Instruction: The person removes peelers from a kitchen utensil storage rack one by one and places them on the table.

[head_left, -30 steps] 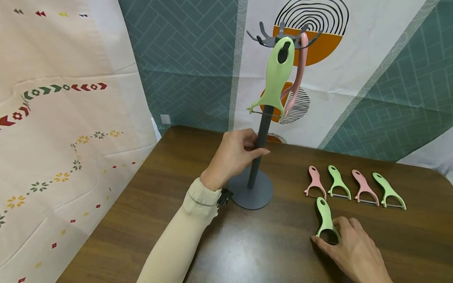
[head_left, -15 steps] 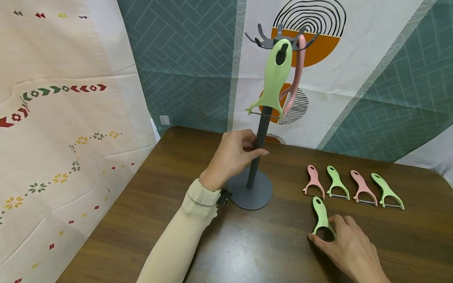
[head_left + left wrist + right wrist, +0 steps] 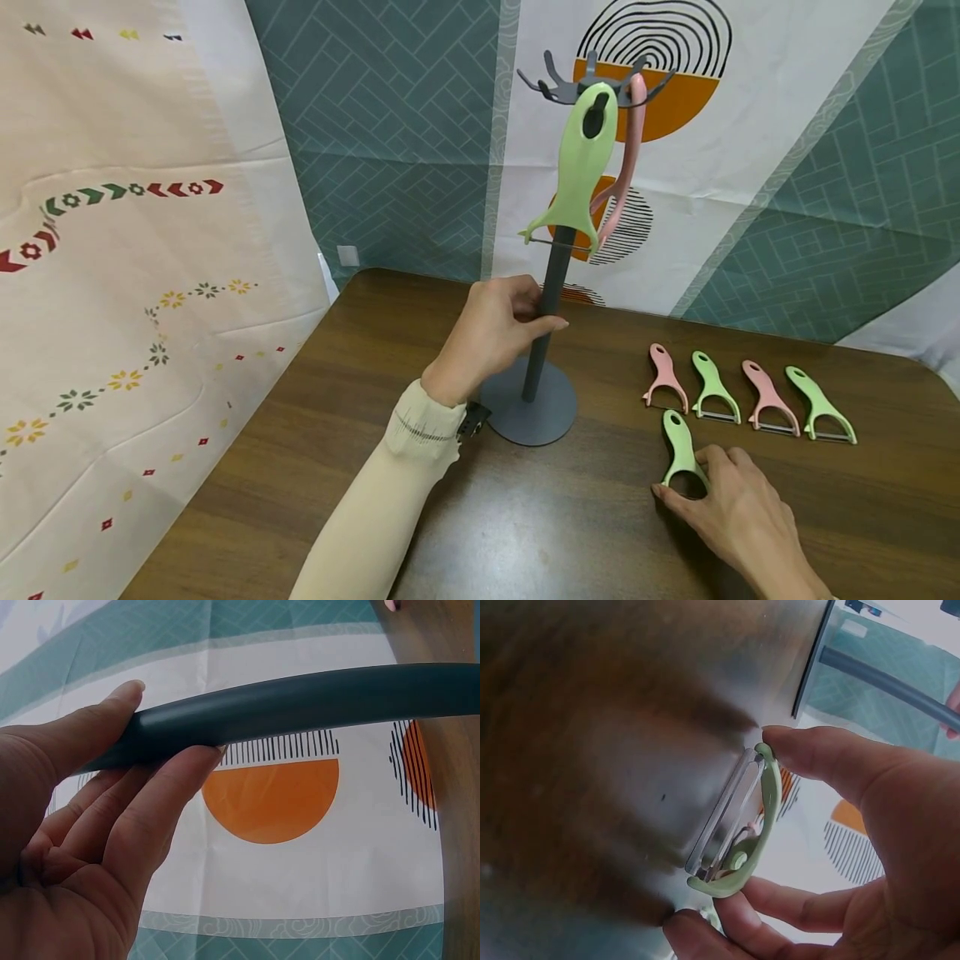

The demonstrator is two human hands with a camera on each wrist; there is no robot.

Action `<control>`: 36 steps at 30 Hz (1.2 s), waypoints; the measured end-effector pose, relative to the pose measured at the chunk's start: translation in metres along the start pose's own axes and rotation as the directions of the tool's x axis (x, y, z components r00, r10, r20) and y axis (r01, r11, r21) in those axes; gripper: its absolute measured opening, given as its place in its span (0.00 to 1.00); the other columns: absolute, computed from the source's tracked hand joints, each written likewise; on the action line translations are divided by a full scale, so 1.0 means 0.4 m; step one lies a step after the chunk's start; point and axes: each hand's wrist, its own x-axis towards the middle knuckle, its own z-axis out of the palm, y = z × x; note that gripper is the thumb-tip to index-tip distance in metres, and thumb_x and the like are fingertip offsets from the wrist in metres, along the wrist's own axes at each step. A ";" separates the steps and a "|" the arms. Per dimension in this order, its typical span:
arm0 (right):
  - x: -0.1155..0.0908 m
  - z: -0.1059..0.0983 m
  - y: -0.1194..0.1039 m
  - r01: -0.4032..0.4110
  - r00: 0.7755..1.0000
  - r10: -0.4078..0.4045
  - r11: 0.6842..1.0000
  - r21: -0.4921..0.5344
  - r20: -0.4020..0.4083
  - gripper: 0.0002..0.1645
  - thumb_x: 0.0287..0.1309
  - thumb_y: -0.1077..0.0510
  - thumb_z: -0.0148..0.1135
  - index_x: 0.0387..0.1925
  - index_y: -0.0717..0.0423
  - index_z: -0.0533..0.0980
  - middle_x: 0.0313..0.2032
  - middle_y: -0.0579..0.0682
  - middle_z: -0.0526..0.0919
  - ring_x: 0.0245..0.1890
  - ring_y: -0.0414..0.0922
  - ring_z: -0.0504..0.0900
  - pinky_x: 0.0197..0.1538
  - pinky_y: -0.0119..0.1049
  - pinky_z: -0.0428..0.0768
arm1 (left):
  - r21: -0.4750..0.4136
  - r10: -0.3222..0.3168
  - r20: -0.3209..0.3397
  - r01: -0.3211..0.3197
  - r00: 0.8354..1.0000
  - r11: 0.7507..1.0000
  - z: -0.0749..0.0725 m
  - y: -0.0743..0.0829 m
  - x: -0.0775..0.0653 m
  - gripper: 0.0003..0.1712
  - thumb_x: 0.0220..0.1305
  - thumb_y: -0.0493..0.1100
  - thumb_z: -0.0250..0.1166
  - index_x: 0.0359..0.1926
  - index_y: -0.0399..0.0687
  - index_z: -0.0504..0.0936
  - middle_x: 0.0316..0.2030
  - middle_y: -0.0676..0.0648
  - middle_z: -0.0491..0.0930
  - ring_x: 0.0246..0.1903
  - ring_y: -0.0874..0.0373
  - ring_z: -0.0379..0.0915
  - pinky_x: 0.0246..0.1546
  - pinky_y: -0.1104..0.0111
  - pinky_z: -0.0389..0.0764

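My left hand [image 3: 495, 329] grips the dark grey pole [image 3: 557, 279] of a hook stand, thumb and fingers on either side, also plain in the left wrist view. My right hand [image 3: 738, 508] pinches a green Y-shaped peeler [image 3: 681, 446] at both sides of its head, low over or on the table. The right wrist view shows its metal blade [image 3: 724, 814] between thumb and fingers. From the stand's hooks [image 3: 558, 87] hang a green peeler [image 3: 581, 162] at the front and a pink peeler [image 3: 632, 146] beside it.
Behind my right hand several peelers lie in a row: a pink peeler [image 3: 663, 371] at the left, then a green peeler [image 3: 711, 383], more pink and green. The stand's round base [image 3: 551, 421] sits on the brown table [image 3: 360, 358]. Patterned cloth [image 3: 390, 142] hangs behind.
My right hand has slid the green peeler slightly left, then a little toward the row. The row's leftmost pink peeler has shifted slightly back. The left hand stays on the pole.
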 end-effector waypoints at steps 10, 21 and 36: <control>-0.012 0.001 -0.006 0.021 1.000 -0.021 1.000 0.001 -0.019 0.57 0.46 0.18 0.66 0.54 0.64 0.76 0.51 0.66 0.79 0.51 0.66 0.77 0.39 0.65 0.77 | 0.001 -0.001 -0.001 0.001 1.000 1.000 0.000 0.000 0.000 0.10 0.59 0.44 0.77 0.33 0.47 0.84 0.27 0.50 0.88 0.29 0.57 0.87 0.30 0.70 0.82; -0.012 0.001 -0.005 0.017 1.000 -0.018 1.000 -0.012 -0.008 0.58 0.46 0.14 0.61 0.49 0.64 0.75 0.45 0.63 0.79 0.48 0.63 0.78 0.38 0.63 0.78 | -0.006 0.003 0.001 -0.003 1.000 1.000 0.000 -0.001 0.000 0.10 0.59 0.44 0.77 0.33 0.46 0.83 0.27 0.50 0.88 0.30 0.57 0.87 0.31 0.70 0.82; 0.005 -0.036 -0.042 0.174 0.885 -0.085 0.972 0.157 -0.458 0.29 0.58 0.37 0.71 0.43 0.57 0.79 0.41 0.56 0.78 0.38 0.52 0.78 0.35 0.52 0.75 | 0.002 0.009 -0.010 -0.009 1.000 1.000 0.003 0.001 -0.003 0.10 0.59 0.44 0.77 0.32 0.49 0.83 0.28 0.52 0.88 0.30 0.63 0.86 0.32 0.70 0.84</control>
